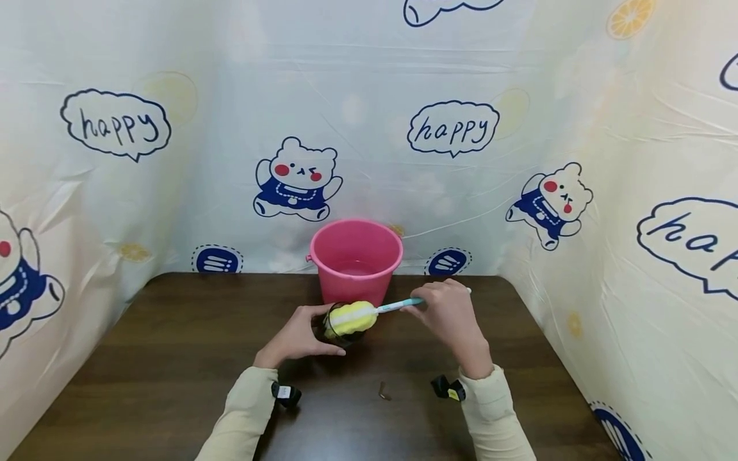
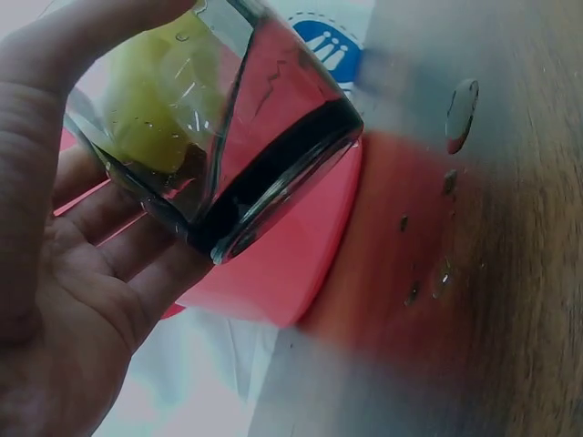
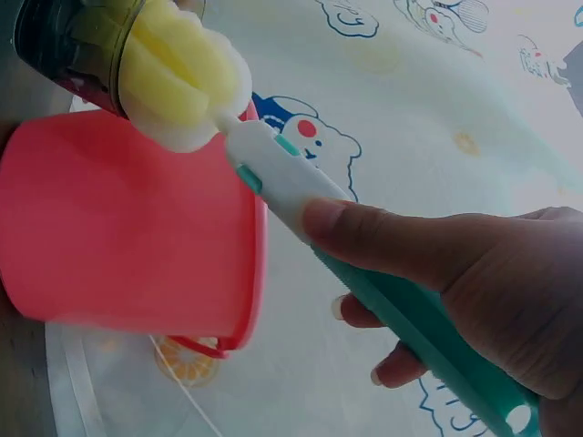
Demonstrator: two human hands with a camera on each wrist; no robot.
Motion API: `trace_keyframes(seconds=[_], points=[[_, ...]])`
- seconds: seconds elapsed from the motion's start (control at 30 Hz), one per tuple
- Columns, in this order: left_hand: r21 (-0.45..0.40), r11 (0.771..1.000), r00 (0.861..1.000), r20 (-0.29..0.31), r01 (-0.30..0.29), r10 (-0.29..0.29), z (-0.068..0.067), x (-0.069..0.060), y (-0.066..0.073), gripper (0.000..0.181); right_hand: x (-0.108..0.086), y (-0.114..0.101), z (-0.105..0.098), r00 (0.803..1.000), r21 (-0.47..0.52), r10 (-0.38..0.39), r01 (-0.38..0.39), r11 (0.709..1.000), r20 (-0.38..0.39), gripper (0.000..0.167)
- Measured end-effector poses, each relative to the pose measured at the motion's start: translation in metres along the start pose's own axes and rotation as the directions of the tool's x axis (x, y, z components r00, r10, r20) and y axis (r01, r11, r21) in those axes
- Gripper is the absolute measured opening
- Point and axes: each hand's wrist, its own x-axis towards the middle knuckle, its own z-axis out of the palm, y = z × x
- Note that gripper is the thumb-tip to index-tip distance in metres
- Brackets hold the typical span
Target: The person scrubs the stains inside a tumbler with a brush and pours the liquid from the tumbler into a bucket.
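The left hand point(image 1: 302, 334) grips a dark transparent glass point(image 2: 264, 137), tilted with its mouth toward the right hand. A yellow and white sponge head point(image 1: 353, 318) sits partly inside the glass mouth. Its white and teal handle point(image 3: 364, 282) is held by the right hand point(image 1: 452, 317), thumb along the top and fingers curled beneath. In the left wrist view the sponge shows yellow through the glass wall, and the left fingers point(image 2: 137, 241) wrap round the far side.
A pink bucket point(image 1: 356, 288) stands at the table's back edge, just behind the glass. Water drops point(image 2: 462, 114) lie on the brown table point(image 1: 202, 358). A small brown item point(image 1: 384, 391) lies between the forearms. Printed curtain point(image 1: 369, 83) surrounds the table's back and sides.
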Motion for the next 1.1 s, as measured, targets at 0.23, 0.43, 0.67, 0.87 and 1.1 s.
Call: trace_keyframes(seconds=[0.23, 0.43, 0.67, 0.87, 1.1], points=[[0.022, 1.000, 1.000, 0.005, -0.004, 0.004, 0.002, 0.000, 0.000, 0.084, 0.000, 0.000, -0.005, 0.991, 0.030, 0.018, -0.022, 0.999, 0.131, 0.028], [0.022, 1.000, 1.000, 0.016, 0.014, -0.015, 0.005, 0.000, 0.001, 0.089, -0.001, 0.000, -0.006, 0.986, -0.011, 0.088, -0.088, 0.996, 0.144, 0.027], [0.037, 0.999, 1.000, 0.005, -0.013, 0.012, 0.004, 0.000, 0.001, 0.085, -0.002, -0.001, -0.011, 0.974, 0.039, 0.079, -0.089, 0.995, 0.215, 0.025], [0.027, 1.000, 1.000, 0.008, 0.005, -0.005, 0.004, 0.000, 0.003, 0.086, -0.002, 0.001, -0.010, 0.977, 0.064, 0.113, -0.126, 0.990, 0.181, 0.026], [0.041, 0.999, 1.000, -0.003, 0.008, -0.008, 0.002, 0.000, 0.006, 0.087, -0.001, 0.001, -0.012, 0.968, 0.035, 0.131, -0.142, 0.989, 0.216, 0.026]])
